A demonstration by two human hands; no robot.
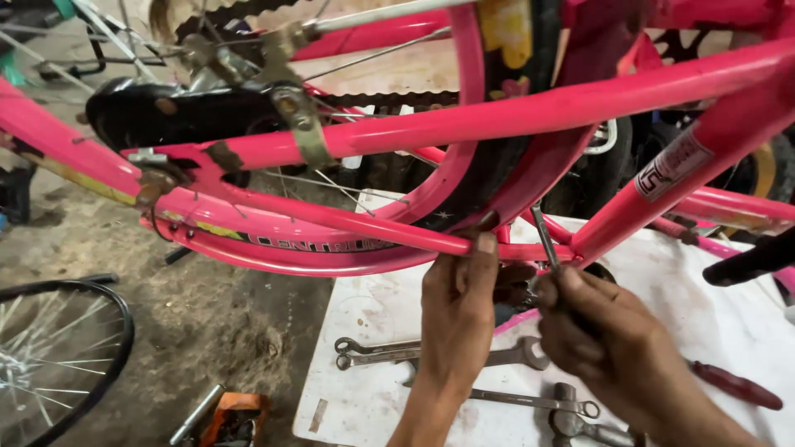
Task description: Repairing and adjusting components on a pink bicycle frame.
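A pink bicycle frame fills the upper view, lying across a white board. My left hand reaches up with its fingertips pressed on a lower pink frame tube near the bottom bracket. My right hand is closed around a thin metal tool whose shaft points up toward the frame joint. The spot between both hands is dark and partly hidden.
Several wrenches and a hammer lie on the board, with a red-handled tool at the right. A loose spoked wheel lies on the dirt floor at left. An orange object sits at the bottom.
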